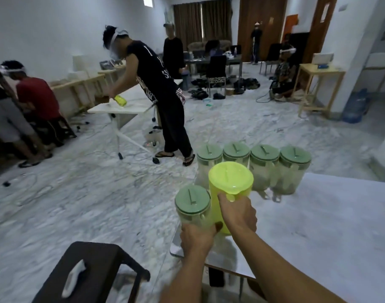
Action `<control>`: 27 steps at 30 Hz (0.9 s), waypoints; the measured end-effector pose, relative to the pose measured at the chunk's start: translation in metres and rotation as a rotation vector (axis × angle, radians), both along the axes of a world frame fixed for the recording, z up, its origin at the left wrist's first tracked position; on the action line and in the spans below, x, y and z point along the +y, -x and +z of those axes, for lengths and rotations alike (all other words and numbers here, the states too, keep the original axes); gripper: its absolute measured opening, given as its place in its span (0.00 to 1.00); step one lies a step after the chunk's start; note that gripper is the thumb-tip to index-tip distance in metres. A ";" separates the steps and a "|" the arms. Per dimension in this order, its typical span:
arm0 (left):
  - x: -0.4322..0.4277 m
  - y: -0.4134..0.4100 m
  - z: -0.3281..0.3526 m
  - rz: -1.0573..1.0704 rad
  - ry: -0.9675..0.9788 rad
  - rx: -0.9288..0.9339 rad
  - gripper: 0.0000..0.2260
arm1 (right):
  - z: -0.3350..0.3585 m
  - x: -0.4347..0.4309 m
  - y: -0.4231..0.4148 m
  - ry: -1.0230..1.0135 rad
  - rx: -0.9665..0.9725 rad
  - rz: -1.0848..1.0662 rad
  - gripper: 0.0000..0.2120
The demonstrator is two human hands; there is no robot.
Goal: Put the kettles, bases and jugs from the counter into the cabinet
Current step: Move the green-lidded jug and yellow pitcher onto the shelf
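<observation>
A marbled floor [88, 193] is seen, strewn with cables. A white folding table [121, 107] on castors is leaned over by a person in a black shirt [152, 68], a yellow-green bottle [120, 100] held at it. A dark stool [88, 270] bearing a white object [73, 278] is placed nearest. A blue water jug [356, 107] is set by the far right wall.

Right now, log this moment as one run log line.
left hand grip: green-lid jug | right hand grip: yellow jug handle | four green-lid jugs on counter | cabinet unseen
</observation>
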State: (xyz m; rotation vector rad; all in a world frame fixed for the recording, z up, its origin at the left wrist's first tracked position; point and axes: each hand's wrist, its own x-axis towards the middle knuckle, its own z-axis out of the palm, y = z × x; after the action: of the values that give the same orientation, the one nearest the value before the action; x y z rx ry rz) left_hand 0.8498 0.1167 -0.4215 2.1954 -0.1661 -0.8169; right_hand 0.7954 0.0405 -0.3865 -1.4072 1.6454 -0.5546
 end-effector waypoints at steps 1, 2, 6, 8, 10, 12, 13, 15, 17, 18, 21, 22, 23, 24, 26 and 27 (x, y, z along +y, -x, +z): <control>-0.009 -0.001 -0.006 0.014 0.021 0.028 0.38 | -0.003 -0.004 -0.002 0.004 0.005 -0.004 0.26; -0.017 -0.001 -0.010 0.033 0.051 0.053 0.33 | -0.006 -0.008 -0.002 0.005 0.009 -0.010 0.24; -0.034 0.000 -0.015 0.084 0.154 0.020 0.17 | -0.013 -0.016 -0.001 0.012 -0.013 -0.032 0.22; -0.034 -0.002 -0.006 0.055 0.210 -0.017 0.14 | -0.015 -0.016 0.002 0.015 -0.033 -0.042 0.23; -0.034 -0.009 0.005 -0.019 0.263 -0.031 0.13 | -0.013 -0.016 0.009 0.038 -0.051 -0.079 0.22; -0.031 -0.014 0.019 -0.109 0.338 -0.027 0.14 | -0.002 -0.011 0.022 0.066 -0.070 -0.167 0.21; -0.030 -0.014 0.027 -0.158 0.381 -0.015 0.15 | 0.006 -0.006 0.031 0.079 -0.089 -0.227 0.21; -0.028 -0.010 0.043 -0.292 0.421 -0.008 0.18 | 0.021 0.007 0.053 0.098 -0.117 -0.355 0.20; -0.025 0.006 0.060 -0.436 0.447 -0.028 0.22 | 0.037 0.024 0.084 0.136 -0.131 -0.478 0.19; -0.024 0.017 0.069 -0.504 0.468 -0.035 0.23 | 0.047 0.033 0.103 0.155 -0.142 -0.550 0.19; -0.023 0.068 0.103 -0.705 0.554 -0.043 0.24 | 0.082 0.061 0.167 0.227 -0.174 -0.773 0.18; -0.020 0.091 0.118 -0.786 0.578 -0.022 0.22 | 0.095 0.074 0.192 0.261 -0.175 -0.839 0.18; -0.015 0.116 0.134 -0.871 0.602 0.013 0.20 | 0.109 0.087 0.218 0.305 -0.174 -0.905 0.18; -0.010 0.144 0.148 -0.958 0.619 0.055 0.19 | 0.124 0.101 0.245 0.354 -0.169 -0.974 0.18; 0.000 0.203 0.176 -1.110 0.641 0.135 0.17 | 0.154 0.132 0.302 0.465 -0.154 -1.115 0.17; 0.006 0.234 0.189 -1.172 0.670 0.177 0.15 | 0.169 0.147 0.331 0.523 -0.149 -1.180 0.17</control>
State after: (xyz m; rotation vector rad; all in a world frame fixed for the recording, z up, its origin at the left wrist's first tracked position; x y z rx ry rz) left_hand 0.6157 0.1227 -0.2323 1.2375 -1.4825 -1.2882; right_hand 0.4644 0.1876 -0.2177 -0.5162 2.1837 -1.7929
